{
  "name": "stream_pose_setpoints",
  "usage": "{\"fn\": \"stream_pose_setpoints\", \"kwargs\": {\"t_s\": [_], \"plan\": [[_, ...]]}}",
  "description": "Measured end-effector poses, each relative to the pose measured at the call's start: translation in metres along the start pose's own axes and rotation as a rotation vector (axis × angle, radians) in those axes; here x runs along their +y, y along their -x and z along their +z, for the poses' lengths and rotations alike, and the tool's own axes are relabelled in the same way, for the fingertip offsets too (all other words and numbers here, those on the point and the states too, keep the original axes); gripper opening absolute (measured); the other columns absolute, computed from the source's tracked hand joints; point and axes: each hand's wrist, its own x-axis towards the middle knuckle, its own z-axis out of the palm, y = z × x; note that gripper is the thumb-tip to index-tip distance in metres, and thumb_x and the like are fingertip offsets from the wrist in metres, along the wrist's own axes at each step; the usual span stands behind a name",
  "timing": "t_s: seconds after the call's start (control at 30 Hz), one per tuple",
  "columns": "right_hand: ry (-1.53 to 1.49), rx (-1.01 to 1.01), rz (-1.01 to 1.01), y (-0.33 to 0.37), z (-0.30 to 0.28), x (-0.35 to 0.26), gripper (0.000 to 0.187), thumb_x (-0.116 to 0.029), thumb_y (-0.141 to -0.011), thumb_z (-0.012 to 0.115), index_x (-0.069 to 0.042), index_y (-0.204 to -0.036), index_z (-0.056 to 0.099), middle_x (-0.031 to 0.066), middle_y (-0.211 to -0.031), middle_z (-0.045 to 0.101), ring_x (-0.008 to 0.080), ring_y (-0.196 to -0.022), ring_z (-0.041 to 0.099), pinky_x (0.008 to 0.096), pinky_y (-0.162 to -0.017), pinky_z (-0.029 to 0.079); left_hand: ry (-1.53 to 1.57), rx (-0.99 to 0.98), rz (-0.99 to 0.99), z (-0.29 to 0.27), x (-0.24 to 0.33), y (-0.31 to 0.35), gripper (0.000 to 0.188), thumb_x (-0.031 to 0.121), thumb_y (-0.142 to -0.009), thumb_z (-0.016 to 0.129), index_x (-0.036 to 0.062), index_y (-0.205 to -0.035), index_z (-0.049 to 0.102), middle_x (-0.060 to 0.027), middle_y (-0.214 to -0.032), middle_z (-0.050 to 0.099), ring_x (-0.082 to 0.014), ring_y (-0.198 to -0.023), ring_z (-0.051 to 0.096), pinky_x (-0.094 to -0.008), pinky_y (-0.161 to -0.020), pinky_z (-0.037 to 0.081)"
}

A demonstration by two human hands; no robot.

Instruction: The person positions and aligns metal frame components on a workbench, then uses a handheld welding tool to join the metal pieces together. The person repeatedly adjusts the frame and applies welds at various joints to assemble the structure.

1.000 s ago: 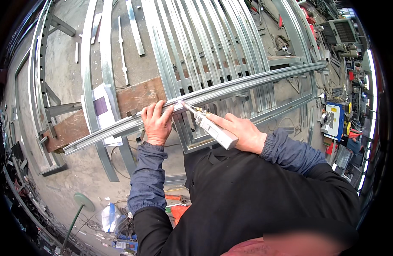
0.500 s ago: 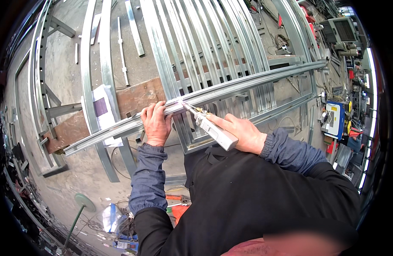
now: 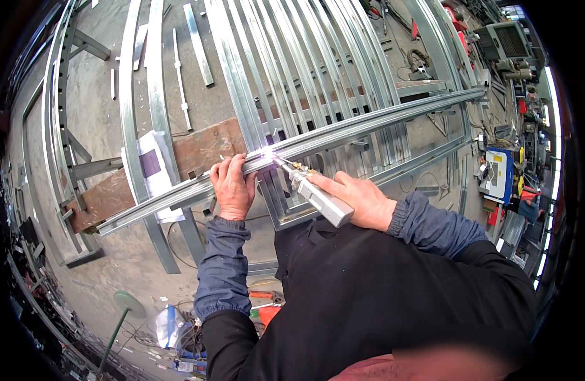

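Observation:
My right hand (image 3: 359, 200) is closed around a grey, boxy handheld welding gun (image 3: 327, 202). Its thin brass-coloured nozzle slants up and left, ending in a bright white-violet glow on a long grooved steel rail (image 3: 159, 204). The rail lies slantwise across a frame of shiny steel tubes (image 3: 238, 82), and the glow sits where it crosses one of them. Just left of the glow, my left hand (image 3: 234, 190) grips the near edge of the rail, fingers over its top and thumb toward the nozzle. The palm side of each hand is hidden.
A rusty brown beam (image 3: 210, 149) runs beneath the tubes. Papers (image 3: 158, 168) hang over a tube at left. A green round-topped stand (image 3: 129, 305) and a white bag (image 3: 169, 327) are at lower left. A blue-and-white box-shaped machine (image 3: 497, 174) stands at right.
The glow at the nozzle tip has grown brighter and wider. Both hands keep nearly the same place and hold; the whole view has shifted slightly.

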Motion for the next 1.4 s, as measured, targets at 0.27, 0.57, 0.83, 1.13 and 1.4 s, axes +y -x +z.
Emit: {"fn": "stream_pose_setpoints", "kwargs": {"t_s": [0.27,0.57,0.83,1.13,1.4], "plan": [[-0.044,0.039,0.003,0.001,0.002,0.0,0.076,-0.027,-0.103,0.072,-0.03,-0.172,0.04,0.016,-0.111,0.061,0.0404,-0.094,0.076,0.052,-0.081,0.065,0.014,0.014,-0.005,0.0,0.003,-0.001,0.067,0.014,-0.081,0.093,0.0112,-0.139,0.06,-0.0053,-0.136,0.073,-0.0315,-0.128,0.065,-0.0522,-0.116,0.041],[-0.06,0.061,0.008,0.005,0.006,0.005,0.079,-0.024,-0.101,0.074,-0.028,-0.172,0.041,0.0159,-0.108,0.061,0.0407,-0.093,0.075,0.0524,-0.08,0.064,-0.004,0.027,0.001,0.0,0.003,-0.001,0.07,0.013,-0.08,0.093,0.0107,-0.141,0.06,-0.0046,-0.133,0.073,-0.0314,-0.127,0.065,-0.0536,-0.115,0.041],[-0.102,0.058,-0.013,0.005,0.006,0.01,0.079,-0.024,-0.101,0.074,-0.028,-0.172,0.04,0.0158,-0.109,0.061,0.0408,-0.094,0.075,0.0531,-0.081,0.064,0.001,0.007,-0.021,-0.002,0.006,-0.003,0.07,0.011,-0.079,0.093,0.011,-0.141,0.06,-0.0047,-0.132,0.073,-0.031,-0.126,0.065,-0.0531,-0.115,0.041],[-0.089,0.061,0.012,0.007,0.008,0.008,0.08,-0.025,-0.101,0.074,-0.029,-0.173,0.039,0.0171,-0.109,0.061,0.0424,-0.093,0.075,0.0535,-0.082,0.064,-0.006,-0.011,-0.036,-0.004,0.007,-0.001,0.073,0.012,-0.078,0.094,0.0114,-0.142,0.06,-0.0053,-0.131,0.073,-0.0306,-0.127,0.064,-0.0525,-0.115,0.041],[-0.091,0.075,0.02,0.006,0.007,0.006,0.079,-0.023,-0.1,0.075,-0.028,-0.172,0.041,0.0154,-0.111,0.062,0.0425,-0.092,0.075,0.0531,-0.083,0.064,-0.002,-0.009,-0.026,-0.004,0.007,-0.004,0.067,0.014,-0.079,0.093,0.0113,-0.138,0.062,-0.0042,-0.133,0.073,-0.0313,-0.127,0.064,-0.0531,-0.115,0.041]]}}
